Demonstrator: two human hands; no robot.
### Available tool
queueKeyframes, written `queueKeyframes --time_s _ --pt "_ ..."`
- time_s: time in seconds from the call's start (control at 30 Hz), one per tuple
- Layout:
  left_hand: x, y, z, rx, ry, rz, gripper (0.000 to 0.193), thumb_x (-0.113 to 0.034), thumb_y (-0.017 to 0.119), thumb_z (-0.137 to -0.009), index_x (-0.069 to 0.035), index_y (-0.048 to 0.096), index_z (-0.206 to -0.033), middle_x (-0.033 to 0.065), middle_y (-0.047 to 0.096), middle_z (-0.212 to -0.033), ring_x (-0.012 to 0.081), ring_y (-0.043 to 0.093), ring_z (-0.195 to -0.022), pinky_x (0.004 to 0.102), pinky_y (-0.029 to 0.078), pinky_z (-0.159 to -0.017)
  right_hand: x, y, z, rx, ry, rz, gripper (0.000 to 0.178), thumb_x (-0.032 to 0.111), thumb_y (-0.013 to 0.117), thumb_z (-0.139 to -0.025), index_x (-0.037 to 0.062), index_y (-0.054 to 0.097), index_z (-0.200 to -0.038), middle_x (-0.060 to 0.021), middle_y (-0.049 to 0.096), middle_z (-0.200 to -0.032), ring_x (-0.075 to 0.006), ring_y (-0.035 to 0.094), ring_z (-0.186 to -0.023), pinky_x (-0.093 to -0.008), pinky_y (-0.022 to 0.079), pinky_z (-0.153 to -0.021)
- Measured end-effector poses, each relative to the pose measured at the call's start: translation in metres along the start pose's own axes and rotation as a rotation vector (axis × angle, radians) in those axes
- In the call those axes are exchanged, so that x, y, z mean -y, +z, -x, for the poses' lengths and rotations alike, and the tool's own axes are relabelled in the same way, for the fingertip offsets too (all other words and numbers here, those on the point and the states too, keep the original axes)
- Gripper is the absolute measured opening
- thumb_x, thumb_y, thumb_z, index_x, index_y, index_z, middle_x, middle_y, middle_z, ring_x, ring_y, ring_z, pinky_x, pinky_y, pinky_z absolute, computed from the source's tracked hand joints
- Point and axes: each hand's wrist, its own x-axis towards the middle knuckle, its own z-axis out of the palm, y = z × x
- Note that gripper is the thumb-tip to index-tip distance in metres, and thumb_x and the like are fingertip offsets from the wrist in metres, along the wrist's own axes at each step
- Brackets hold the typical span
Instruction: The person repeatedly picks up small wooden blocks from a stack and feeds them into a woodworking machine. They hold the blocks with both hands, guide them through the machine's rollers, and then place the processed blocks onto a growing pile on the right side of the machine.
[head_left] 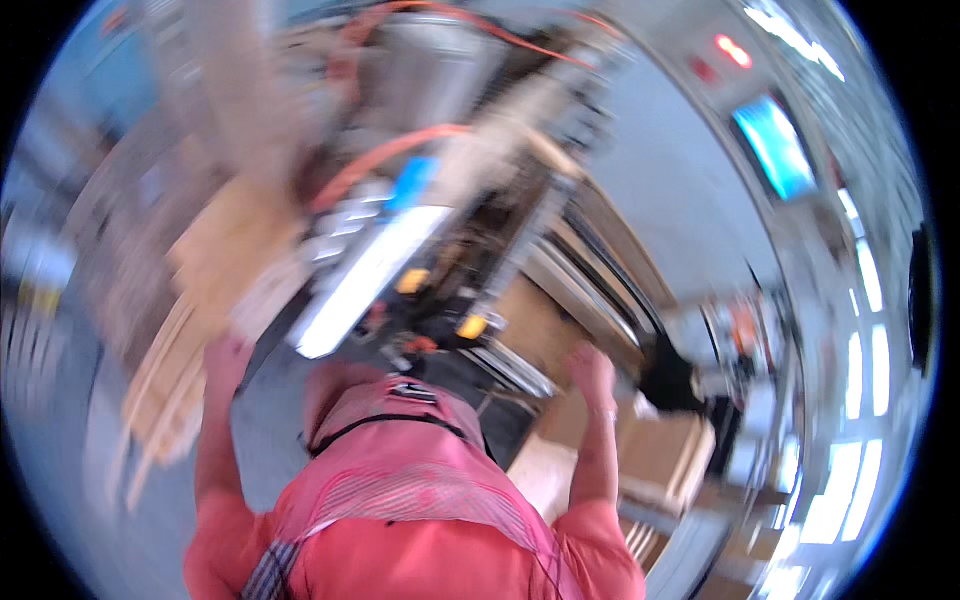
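Observation:
Motion smears much of the head view. My left hand [229, 358] is low on the left, by the near end of some light wooden boards [225, 250]; blur hides its fingers and whether it touches them. On the other side, my right hand [591, 368] is raised with the fingers curled in, and nothing shows in it. It appears in front of a brown wooden panel [540, 325] and above a stack of brown boards or cardboard [665, 455]. Between my hands lies a long, bright metallic strip [370, 285] on a machine or bench with yellow parts [472, 326].
An orange hose [385, 158] curves over the machine area, near a grey cylindrical container [435, 65]. Long rails [600, 285] run along the panel's far side. A lit blue screen [775, 147] hangs at the upper right. Grey floor [275, 440] shows beside my left arm.

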Motion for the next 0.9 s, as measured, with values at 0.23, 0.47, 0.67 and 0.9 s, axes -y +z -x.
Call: queueKeyframes --time_s 0.23,0.47,0.67,0.9 --pt "-0.127 0.048 0.035 0.325 0.173 0.396 0.017 -0.015 0.066 -0.074 0.002 0.063 -0.079 0.0110 0.064 -0.069 0.0163 0.062 -0.063 0.0295 0.048 -0.060 -0.086 -0.073 0.052 -0.531 0.315 0.084 0.016 0.024 0.063 -0.075 0.0086 0.062 -0.075 -0.0150 0.062 -0.076 -0.0338 0.060 -0.076 -0.0434 0.048 -0.065" --pt "-0.175 0.056 0.021 0.503 0.294 0.519 0.016 -0.011 0.063 -0.076 0.002 0.063 -0.085 0.0106 0.065 -0.072 0.0149 0.063 -0.065 0.0271 0.049 -0.062 -0.187 -0.136 0.156 -0.522 0.844 0.264 0.030 0.034 0.071 -0.069 0.0070 0.065 -0.082 -0.0131 0.063 -0.084 -0.0309 0.061 -0.082 -0.0411 0.049 -0.073" --pt "-0.189 0.052 0.010 0.492 0.357 0.473 0.017 -0.011 0.063 -0.076 0.001 0.063 -0.088 0.0111 0.065 -0.075 0.0157 0.063 -0.067 0.0274 0.050 -0.063 -0.200 -0.122 0.170 -0.404 0.980 0.300 0.059 0.052 0.065 -0.069 -0.0001 0.061 -0.097 -0.0210 0.058 -0.106 -0.0327 0.057 -0.097 -0.0393 0.047 -0.081" --pt "-0.186 0.065 0.009 0.534 0.393 0.442 0.019 -0.012 0.063 -0.076 0.001 0.063 -0.090 0.0119 0.065 -0.076 0.0173 0.064 -0.067 0.0287 0.050 -0.064 -0.215 -0.133 0.178 -0.218 1.066 0.052 0.078 0.062 0.057 -0.069 -0.0028 0.055 -0.112 -0.0231 0.058 -0.111 -0.0332 0.055 -0.106 -0.0396 0.042 -0.091"
